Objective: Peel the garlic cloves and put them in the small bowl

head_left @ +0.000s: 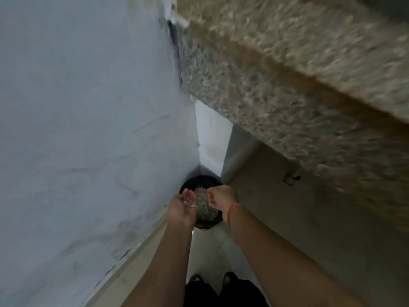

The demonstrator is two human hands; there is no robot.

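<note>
I look straight down at a black bin (pixel 200 181) standing on the floor in a wall corner, with greyish waste (pixel 205 209) inside. My left hand (pixel 182 208) hovers over its left rim, palm up and fingers straight, with a few pale flakes (pixel 190 203) lying on the palm. My right hand (pixel 222 199) hangs over the bin's right side with its fingers curled toward the left palm; nothing shows inside them. An orange band (pixel 231 212) circles the right wrist. No garlic cloves or small bowl are in view. The picture is blurred.
A pale blue wall (pixel 77 129) fills the left. The speckled stone counter edge (pixel 287 85) overhangs at the upper right, with a beige cabinet front (pixel 287 207) below it. My feet (pixel 212 279) stand on the light floor near the bin.
</note>
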